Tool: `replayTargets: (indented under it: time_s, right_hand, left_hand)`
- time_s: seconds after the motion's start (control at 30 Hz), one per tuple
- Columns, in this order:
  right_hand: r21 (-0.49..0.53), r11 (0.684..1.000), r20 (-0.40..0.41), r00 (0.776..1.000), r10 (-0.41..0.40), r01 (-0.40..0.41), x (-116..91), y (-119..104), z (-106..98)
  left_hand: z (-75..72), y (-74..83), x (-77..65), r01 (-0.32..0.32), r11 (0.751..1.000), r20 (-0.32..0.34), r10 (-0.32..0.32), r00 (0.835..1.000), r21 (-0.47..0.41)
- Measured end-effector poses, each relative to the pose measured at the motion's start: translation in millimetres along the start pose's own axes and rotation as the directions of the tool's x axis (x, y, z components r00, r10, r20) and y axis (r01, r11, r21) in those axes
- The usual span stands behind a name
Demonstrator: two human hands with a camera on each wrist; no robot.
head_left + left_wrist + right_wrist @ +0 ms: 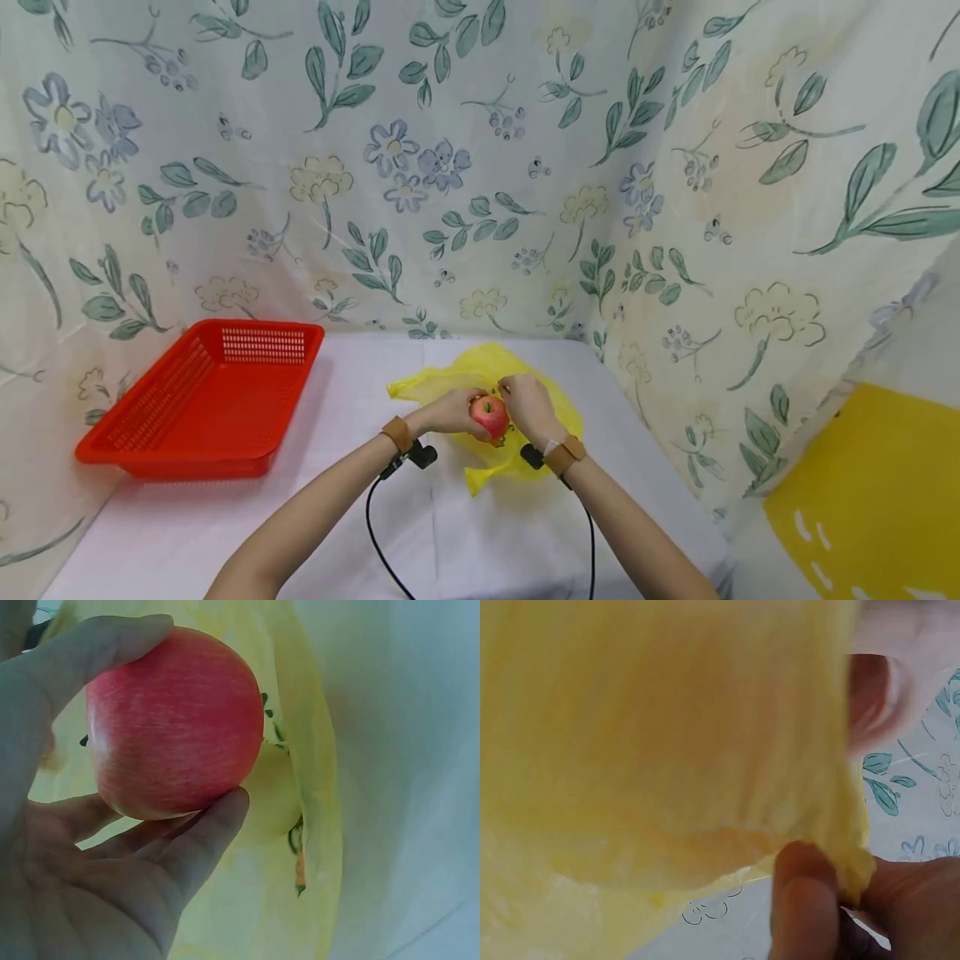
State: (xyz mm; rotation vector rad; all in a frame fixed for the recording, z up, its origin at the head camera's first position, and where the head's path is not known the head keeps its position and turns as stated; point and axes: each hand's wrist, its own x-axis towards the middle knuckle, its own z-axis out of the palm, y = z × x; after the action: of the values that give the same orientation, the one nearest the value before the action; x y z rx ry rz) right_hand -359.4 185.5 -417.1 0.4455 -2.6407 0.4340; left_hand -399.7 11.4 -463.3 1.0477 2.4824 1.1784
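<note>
In the head view my left hand [455,412] holds a red apple [489,417] over a yellow plastic bag [491,360] lying on the white cloth. The left wrist view shows the thumb on top of the apple [176,724] and the fingertips under it. My right hand [531,408], close beside the apple, pinches the bag's edge [851,874] between thumb and finger in the right wrist view. There the raised yellow film [652,712] hides most of the scene. A pale yellow round shape [270,795] and small green and orange marks show at the bag behind the apple.
A red plastic basket [177,458] with slotted walls stands at the left of the table. Floral cloth [465,167] hangs behind and to the right. A yellow sheet with white marks [870,492] is at the far right. Black cables [371,517] run from both wrists.
</note>
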Motion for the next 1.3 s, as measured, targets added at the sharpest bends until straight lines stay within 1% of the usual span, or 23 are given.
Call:
replayTargets:
  time_s: [0.13,0.2,0.33,0.43,0.5,0.57,0.7,0.8,0.93,1.03,1.07,1.1,1.17,1.23,1.3]
  right_hand:
    - [0.016,1.0,0.009,1.0,0.008,-0.009,-1,0,1]
    - [0.022,1.0,0.013,1.0,0.008,-0.008,-1,0,2]
    - [0.042,0.999,0.006,1.0,-0.011,0.01,-1,0,1]
    - [0.038,0.999,-0.004,1.0,-0.026,0.026,-2,2,-1]
    - [0.039,0.999,0.006,0.999,-0.034,0.034,-3,4,-1]
    - [0.034,0.999,0.009,0.999,-0.037,0.037,-5,5,0]
    - [0.026,0.999,0.026,0.999,-0.03,0.029,-6,4,1]
    - [0.019,1.0,0.027,0.999,-0.026,0.025,-7,4,2]
    - [0.029,0.999,0.028,0.999,-0.027,0.026,-9,4,3]
    - [0.029,0.999,0.033,0.999,-0.019,0.019,-10,4,3]
    - [0.032,0.999,0.038,0.999,-0.016,0.015,-11,3,3]
    - [0.037,0.999,0.044,0.999,-0.015,0.013,-11,3,3]
    - [0.035,0.999,0.057,0.998,-0.008,0.006,-11,3,3]
    - [0.04,0.999,0.061,0.998,0.002,-0.004,-12,5,2]
    - [0.039,0.999,0.051,0.999,0.013,-0.015,-13,7,1]
  left_hand:
    - [20.1,-9.0,12.0,-0.032,0.999,0.039,0.031,0.999,0.003]
    - [28.2,-11.9,17.5,-0.045,0.999,0.043,0.045,0.998,-0.009]
    - [41.2,-11.7,27.3,-0.07,0.995,0.046,0.073,0.996,-0.067]
    - [50.7,-10.5,36.2,-0.08,0.992,0.063,0.086,0.994,-0.099]
    - [56.0,-10.5,42.2,-0.082,0.993,0.07,0.088,0.994,-0.089]
    - [60.2,-10.7,47.2,-0.079,0.995,0.072,0.083,0.994,-0.057]
    - [64.9,-10.6,51.1,-0.09,0.996,0.064,0.09,0.994,0.006]
    - [67.7,-9.4,50.0,-0.072,0.997,0.083,0.07,0.994,0.029]
    - [71.9,-6.7,46.7,-0.009,0.998,0.114,0.002,0.994,0.063]
    - [72.4,-4.4,45.6,0.027,0.997,0.113,-0.035,0.993,0.072]
    - [72.1,-4.0,45.4,0.028,0.996,0.114,-0.037,0.993,0.081]
    - [71.6,-4.3,45.1,0.021,0.995,0.125,-0.033,0.992,0.098]
    - [69.7,-5.5,43.8,0.0,0.995,0.144,-0.015,0.99,0.102]
    - [65.9,-7.1,42.5,-0.03,0.996,0.155,0.018,0.988,0.079]
    - [59.4,-7.1,39.6,-0.037,0.998,0.157,0.028,0.987,0.055]
